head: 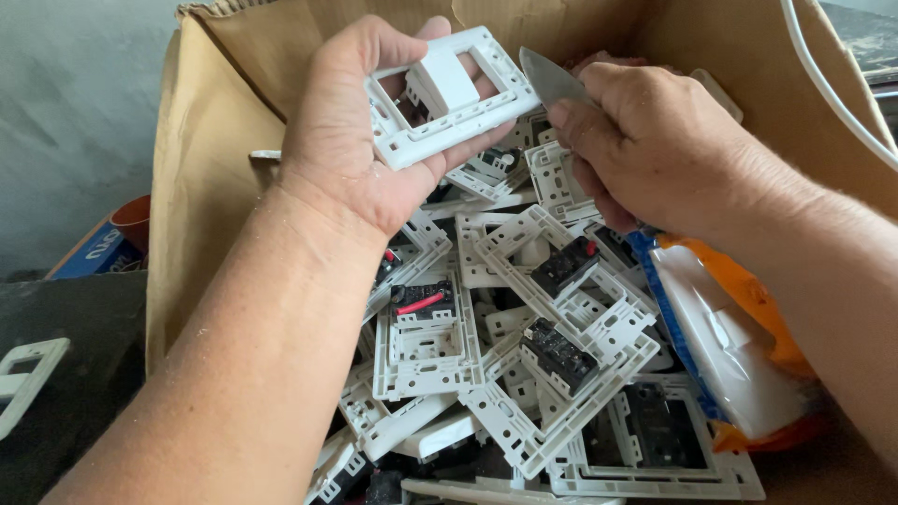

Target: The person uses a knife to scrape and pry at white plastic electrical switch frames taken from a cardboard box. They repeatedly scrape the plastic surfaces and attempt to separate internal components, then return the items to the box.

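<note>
**Switch plate in one hand, blade in the other, over a box of plates**

My left hand (351,131) has its grip wrapped round a white plastic switch plate (449,98), thumb over the near edge and fingers behind, holding it tilted above the cardboard box (201,140). The plate has a white rocker block in the middle and an open window on each side. My right hand (655,140) has its grip clenched on a small knife; only the grey pointed blade (552,79) shows past my fingers, its tip just beside the right end of the plate. I cannot tell whether it touches.

Below both hands the box is piled with more white plates (524,374), lying at every angle, some with black switch inserts, one with a red part. At the right side of the heap lies a packet in blue, white and orange wrapping (739,346). A white cable (823,84) runs across the box's far right corner. Outside the box, at my left, another white frame (23,374) lies on a dark surface.
</note>
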